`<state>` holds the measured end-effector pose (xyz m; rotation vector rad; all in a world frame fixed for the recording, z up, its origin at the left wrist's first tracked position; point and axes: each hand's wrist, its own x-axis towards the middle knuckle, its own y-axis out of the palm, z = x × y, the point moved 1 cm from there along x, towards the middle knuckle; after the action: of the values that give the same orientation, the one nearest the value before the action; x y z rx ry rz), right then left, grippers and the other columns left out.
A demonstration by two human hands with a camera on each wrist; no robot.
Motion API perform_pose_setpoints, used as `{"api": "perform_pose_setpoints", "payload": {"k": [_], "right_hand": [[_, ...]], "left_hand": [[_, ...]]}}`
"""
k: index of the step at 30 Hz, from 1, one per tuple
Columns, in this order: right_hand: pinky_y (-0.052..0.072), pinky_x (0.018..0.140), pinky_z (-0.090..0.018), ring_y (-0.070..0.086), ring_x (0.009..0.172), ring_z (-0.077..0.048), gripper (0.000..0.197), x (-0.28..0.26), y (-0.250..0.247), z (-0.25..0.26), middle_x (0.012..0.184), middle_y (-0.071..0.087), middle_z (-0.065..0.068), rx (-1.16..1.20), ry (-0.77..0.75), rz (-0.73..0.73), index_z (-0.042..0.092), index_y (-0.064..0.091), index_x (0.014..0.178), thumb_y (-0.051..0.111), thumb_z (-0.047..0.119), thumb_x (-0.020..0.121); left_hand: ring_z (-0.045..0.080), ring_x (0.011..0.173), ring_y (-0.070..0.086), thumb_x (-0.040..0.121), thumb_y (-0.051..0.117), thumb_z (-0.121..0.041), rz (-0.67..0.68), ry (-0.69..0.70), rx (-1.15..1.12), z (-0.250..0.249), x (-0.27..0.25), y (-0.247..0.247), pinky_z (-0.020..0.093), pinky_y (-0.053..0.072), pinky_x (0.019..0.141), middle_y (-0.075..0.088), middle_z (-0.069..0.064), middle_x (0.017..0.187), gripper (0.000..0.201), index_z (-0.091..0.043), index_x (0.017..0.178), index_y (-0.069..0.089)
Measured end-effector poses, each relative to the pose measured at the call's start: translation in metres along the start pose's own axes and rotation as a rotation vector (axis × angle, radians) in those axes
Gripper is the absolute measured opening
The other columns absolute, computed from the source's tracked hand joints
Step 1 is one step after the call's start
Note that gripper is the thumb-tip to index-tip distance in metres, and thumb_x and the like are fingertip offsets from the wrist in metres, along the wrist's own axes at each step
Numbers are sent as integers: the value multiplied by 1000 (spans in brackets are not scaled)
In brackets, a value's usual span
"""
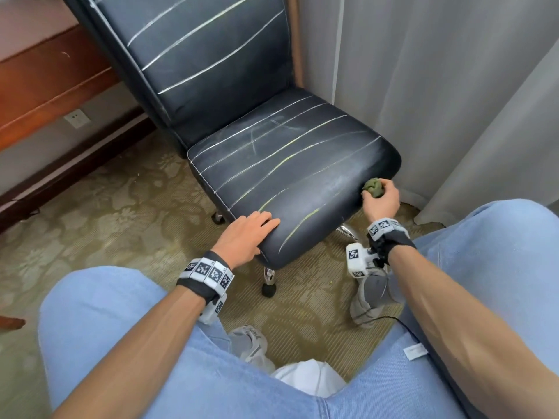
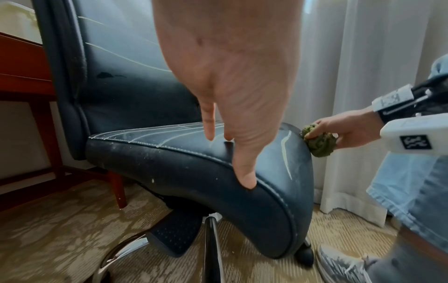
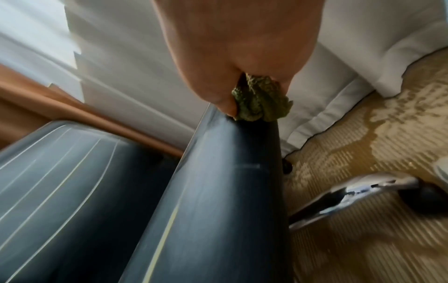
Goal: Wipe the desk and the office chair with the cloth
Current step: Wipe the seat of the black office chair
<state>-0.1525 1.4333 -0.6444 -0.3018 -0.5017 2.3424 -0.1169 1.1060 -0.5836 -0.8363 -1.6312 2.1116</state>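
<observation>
The right hand [image 1: 381, 198] clutches the balled green cloth [image 1: 373, 188], pressing it against the office chair [image 1: 290, 164] seat's edge. The left hand [image 1: 246, 234] lies flat, fingers straight, on the seat's front corner.

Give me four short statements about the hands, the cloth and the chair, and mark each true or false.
1. The right hand grips a bunched green cloth against the side edge of the chair seat. True.
2. The left hand holds a second cloth. False: it rests flat on the seat's front corner, holding nothing.
3. The seat is spotless. False: pale streaks cross it.
4. A white curtain hangs beside the chair. True.
</observation>
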Motion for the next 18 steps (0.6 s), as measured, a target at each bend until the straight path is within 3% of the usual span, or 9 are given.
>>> {"api": "perform_pose_setpoints", "payload": {"k": [2, 6, 12, 14, 18], "right_hand": [[39, 91, -22, 58, 104, -25, 29, -18, 5, 3, 121, 58, -13, -45, -36, 39, 14, 66, 114, 68, 8, 87], [47, 103, -42, 58, 106, -37, 32, -64, 19, 7, 123, 54, -12, -150, -143, 186, 18, 65, 113, 66, 7, 83], [46, 103, -41, 55, 106, -32, 34, -122, 31, 9, 122, 53, -10, -232, -236, 345, 18, 61, 114, 70, 11, 81], [50, 98, -39, 59, 101, -27, 32, -114, 28, 13, 115, 56, -9, -150, -179, 320, 17, 63, 109, 73, 11, 79], [55, 94, -41, 63, 95, -26, 30, -70, 13, 14, 107, 63, -9, 53, 5, 99, 18, 64, 100, 76, 14, 73]], "left_hand": [[24, 125, 49, 86, 81, -26, -2, 13, 38, -3, 2, 2, 37, 46, 95, 40, 4, 150, 89, -18, 158, 30], [23, 126, 49, 87, 81, -27, -5, 15, 46, -4, 2, 3, 36, 46, 95, 40, 4, 151, 88, -17, 158, 29], [24, 125, 49, 85, 82, -25, -2, 4, 27, -6, 2, -2, 36, 46, 95, 42, 4, 149, 88, -18, 156, 32], [24, 124, 50, 84, 84, -28, -12, -11, 6, -6, 1, -3, 37, 46, 95, 43, 3, 149, 88, -18, 155, 34], [24, 125, 50, 83, 83, -36, -36, -62, -41, -2, -4, 2, 38, 46, 98, 44, 4, 149, 86, -16, 154, 38]]}}
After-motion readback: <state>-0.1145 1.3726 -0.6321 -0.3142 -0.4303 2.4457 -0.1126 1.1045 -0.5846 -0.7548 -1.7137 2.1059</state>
